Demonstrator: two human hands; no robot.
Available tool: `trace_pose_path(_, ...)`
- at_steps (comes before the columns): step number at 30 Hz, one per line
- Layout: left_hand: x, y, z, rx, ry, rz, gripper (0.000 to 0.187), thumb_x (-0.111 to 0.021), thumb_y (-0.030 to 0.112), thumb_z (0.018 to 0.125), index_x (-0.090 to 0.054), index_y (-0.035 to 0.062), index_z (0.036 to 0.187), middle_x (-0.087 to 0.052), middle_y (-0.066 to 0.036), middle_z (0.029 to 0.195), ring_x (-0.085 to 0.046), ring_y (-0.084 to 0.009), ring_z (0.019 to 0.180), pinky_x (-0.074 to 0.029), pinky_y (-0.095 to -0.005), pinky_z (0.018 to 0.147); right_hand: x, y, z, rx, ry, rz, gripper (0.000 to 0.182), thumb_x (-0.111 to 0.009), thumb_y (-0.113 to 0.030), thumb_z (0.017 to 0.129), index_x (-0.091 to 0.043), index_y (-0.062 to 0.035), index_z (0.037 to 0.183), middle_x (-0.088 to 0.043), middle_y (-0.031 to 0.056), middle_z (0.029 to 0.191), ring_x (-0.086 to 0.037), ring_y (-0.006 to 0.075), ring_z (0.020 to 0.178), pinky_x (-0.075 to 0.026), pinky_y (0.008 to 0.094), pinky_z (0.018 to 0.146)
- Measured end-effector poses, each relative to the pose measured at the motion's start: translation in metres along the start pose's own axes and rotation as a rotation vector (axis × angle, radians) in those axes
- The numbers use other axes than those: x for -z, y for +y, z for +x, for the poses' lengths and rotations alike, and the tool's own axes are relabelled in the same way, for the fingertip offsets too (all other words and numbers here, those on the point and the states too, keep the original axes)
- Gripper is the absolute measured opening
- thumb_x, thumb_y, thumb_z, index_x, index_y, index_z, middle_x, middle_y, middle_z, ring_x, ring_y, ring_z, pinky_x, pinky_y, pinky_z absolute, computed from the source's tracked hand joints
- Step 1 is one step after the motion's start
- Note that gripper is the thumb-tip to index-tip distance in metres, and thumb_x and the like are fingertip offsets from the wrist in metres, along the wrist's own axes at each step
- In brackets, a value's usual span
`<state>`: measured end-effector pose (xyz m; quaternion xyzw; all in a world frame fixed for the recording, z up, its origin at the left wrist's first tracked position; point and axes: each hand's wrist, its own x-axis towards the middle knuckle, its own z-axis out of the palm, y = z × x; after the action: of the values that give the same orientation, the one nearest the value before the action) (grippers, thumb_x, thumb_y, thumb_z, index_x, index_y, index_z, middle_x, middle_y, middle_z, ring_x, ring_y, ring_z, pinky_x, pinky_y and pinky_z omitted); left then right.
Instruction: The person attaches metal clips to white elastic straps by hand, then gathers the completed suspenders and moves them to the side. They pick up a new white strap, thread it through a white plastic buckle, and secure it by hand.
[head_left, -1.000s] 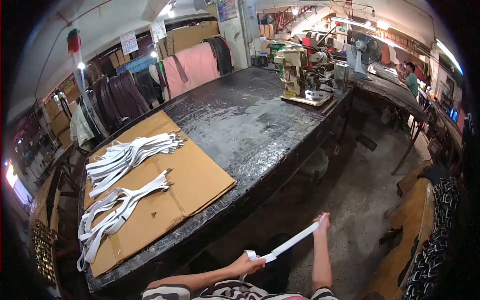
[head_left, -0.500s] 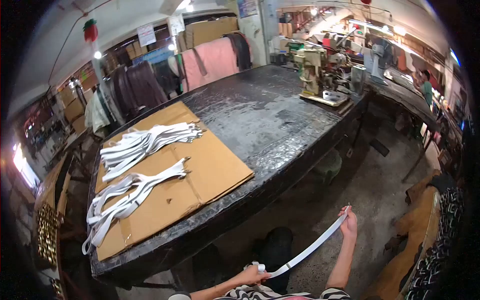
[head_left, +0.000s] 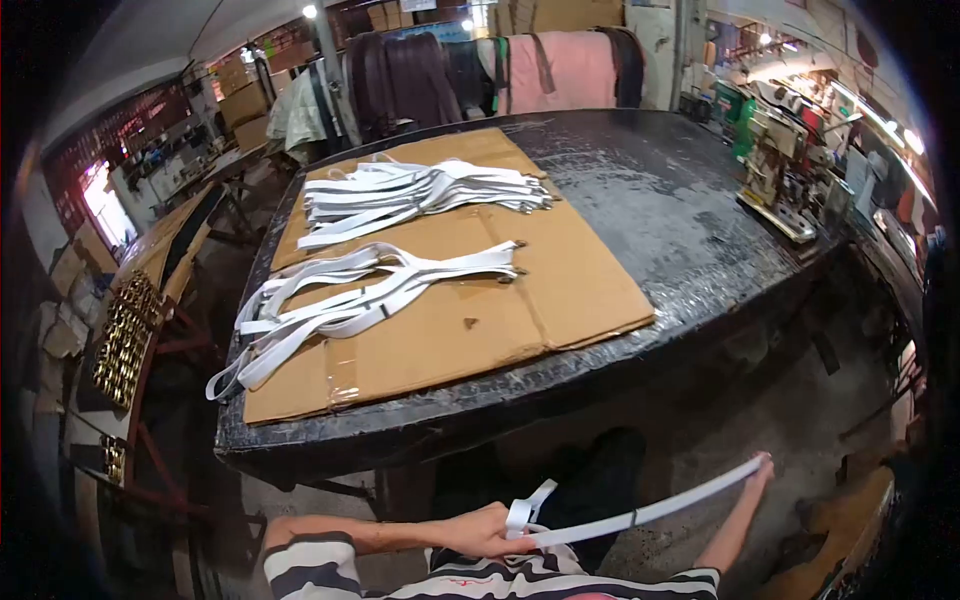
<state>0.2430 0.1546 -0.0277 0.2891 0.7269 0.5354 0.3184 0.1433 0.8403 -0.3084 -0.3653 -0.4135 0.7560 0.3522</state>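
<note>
A white strap [head_left: 685, 502] is stretched between my two hands at the table's front side, with a small dark band across it near the middle. My left hand [head_left: 480, 530] is closed on one end, where a loop of the strap sticks up above the fingers. My right hand [head_left: 764, 468], farther out to the right, pinches the other end; its fingertips are small and partly blurred. Beyond my hands, a smaller group of white straps [head_left: 400, 285] lies on a cardboard sheet [head_left: 590, 290]. Behind it sits a thicker bundle of white straps [head_left: 430, 195] with metal hooks at the right ends.
The cardboard rests on a dark worktable [head_left: 680, 200]. A machine [head_left: 785, 170] stands at its right corner. Metal fittings [head_left: 127, 340] hang in rows at left. Dark and pink sheets of material [head_left: 575, 72] hang behind the table.
My view has turned left, so the table and straps appear farther right. My left arm has come further into view, and the strap's loop now stands up above my left hand.
</note>
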Motion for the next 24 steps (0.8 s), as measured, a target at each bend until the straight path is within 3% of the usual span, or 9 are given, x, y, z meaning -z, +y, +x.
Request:
trace_pose_path(4,0.004,0.005,-0.021,-0.104,-0.009,-0.089,0.034,-0.053,0.032,0.092,-0.064,0.0035,0.078,-0.051,0.0,0.053,-0.045,-0.0076,0.046,-0.033,-0.0243,0.042,0.035,-0.045,0.016,0.16,0.221,-0.417,0.032,-0.061,-0.024,0.078,-0.063,0.0066,0.088,-0.063,0.0149,0.08,-0.06,0.027,0.07,-0.05,0.0387,0.066)
trace_pose_path(6,0.02,0.018,-0.033,0.07,-0.096,-0.221,0.034,-0.053,0.032,0.092,-0.065,0.0035,0.079,-0.051,0.002,0.053,-0.046,-0.0063,0.046,-0.033,-0.0222,0.042,0.082,-0.085,0.065,0.081,0.518,-0.821,0.038,-0.065,-0.03,0.075,-0.066,0.0061,0.086,-0.064,0.0142,0.078,-0.061,0.0273,0.074,-0.048,0.0419,0.072)
trace_pose_path(7,0.025,0.029,-0.039,0.27,-0.169,-0.386,0.033,-0.054,0.032,0.092,-0.065,0.0027,0.079,-0.052,0.003,0.054,-0.046,-0.0055,0.046,-0.034,-0.0207,0.042,0.134,-0.1,0.112,0.15,0.496,-0.851,0.035,-0.064,-0.028,0.076,-0.067,0.006,0.083,-0.064,0.0122,0.075,-0.061,0.0246,0.074,-0.048,0.042,0.073)
trace_pose_path(10,0.016,0.036,-0.037,0.011,-0.105,-0.224,0.032,-0.056,0.03,0.091,-0.061,0.003,0.075,-0.049,0.003,0.052,-0.044,-0.0035,0.045,-0.032,-0.0201,0.041,0.158,-0.143,0.075,0.143,0.587,-0.867,0.032,-0.062,-0.027,0.076,-0.066,0.0049,0.081,-0.063,0.0117,0.075,-0.059,0.0247,0.073,-0.047,0.0418,0.071)
trace_pose_path(12,0.019,0.048,-0.025,0.274,-0.23,-0.447,0.033,-0.054,0.03,0.092,-0.059,0.0027,0.074,-0.048,0.003,0.052,-0.043,-0.0037,0.045,-0.032,-0.021,0.041,0.171,-0.152,0.058,0.134,0.623,-0.878,0.03,-0.061,-0.026,0.076,-0.065,0.0042,0.079,-0.062,0.0114,0.074,-0.058,0.0248,0.071,-0.047,0.0417,0.069)
trace_pose_path(13,0.026,0.05,-0.016,0.261,-0.274,-0.38,0.034,-0.053,0.031,0.093,-0.06,0.0028,0.075,-0.049,0.003,0.053,-0.044,-0.0043,0.046,-0.031,-0.0218,0.041,0.18,-0.153,0.054,0.125,0.626,-0.873,0.029,-0.06,-0.025,0.076,-0.064,0.0038,0.078,-0.061,0.0112,0.074,-0.058,0.0248,0.071,-0.047,0.0417,0.069)
trace_pose_path(16,0.021,0.038,-0.011,0.094,-0.22,-0.307,0.034,-0.052,0.03,0.093,-0.062,0.0037,0.075,-0.049,0.002,0.053,-0.044,-0.0041,0.047,-0.031,-0.0224,0.041,0.189,-0.136,0.043,0.08,0.601,-0.803,0.027,-0.058,-0.024,0.076,-0.063,0.0027,0.076,-0.06,0.0107,0.073,-0.056,0.0249,0.069,-0.046,0.0415,0.066)
trace_pose_path(20,0.011,0.006,0.032,0.091,-0.276,-0.358,0.033,-0.052,0.03,0.093,-0.062,0.004,0.075,-0.049,0.001,0.053,-0.045,-0.0058,0.046,-0.032,-0.0234,0.041,0.195,-0.084,0.038,-0.023,0.522,-0.726,0.024,-0.055,-0.022,0.076,-0.061,0.0012,0.072,-0.058,0.01,0.072,-0.054,0.025,0.067,-0.045,0.0413,0.063)
trace_pose_path(24,-0.002,-0.018,0.129,0.267,-0.418,-0.45,0.032,-0.051,0.026,0.092,-0.058,-0.0002,0.075,-0.052,-0.003,0.055,-0.048,-0.0106,0.048,-0.037,-0.0274,0.044,0.215,0.021,0.032,-0.229,0.366,-0.557,0.022,-0.052,-0.02,0.076,-0.058,-0.0003,0.069,-0.056,0.0093,0.07,-0.052,0.0251,0.064,-0.044,0.0411,0.06)
